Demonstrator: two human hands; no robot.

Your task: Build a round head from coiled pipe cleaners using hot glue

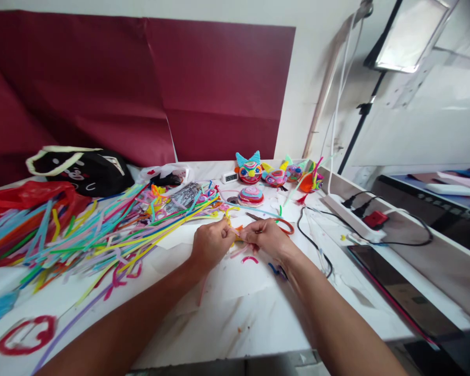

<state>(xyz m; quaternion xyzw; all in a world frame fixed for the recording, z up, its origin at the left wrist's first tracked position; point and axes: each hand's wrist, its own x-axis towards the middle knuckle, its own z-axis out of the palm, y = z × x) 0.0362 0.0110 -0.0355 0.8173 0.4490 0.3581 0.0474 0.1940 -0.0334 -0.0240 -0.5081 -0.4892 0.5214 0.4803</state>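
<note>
My left hand (214, 238) and my right hand (267, 237) are close together over the white paper, fingers pinched. Between their fingertips is a pale pink pipe cleaner (234, 231), with yellow and orange fuzzy bits beside it; its exact shape is partly hidden by the fingers. Just behind my right hand lie scissors (285, 226) with orange handles, partly covered by that hand. A short curved pink pipe cleaner piece (250, 259) rests on the paper below the hands. Near my right wrist is a small blue piece (276, 270).
Many coloured pipe cleaners (102, 237) cover the table's left side. Finished fuzzy animal heads (249, 169) and a small digital timer (230, 177) stand at the back. To the right are a power strip (354, 216), black cables and a dark tablet-like device (399, 287).
</note>
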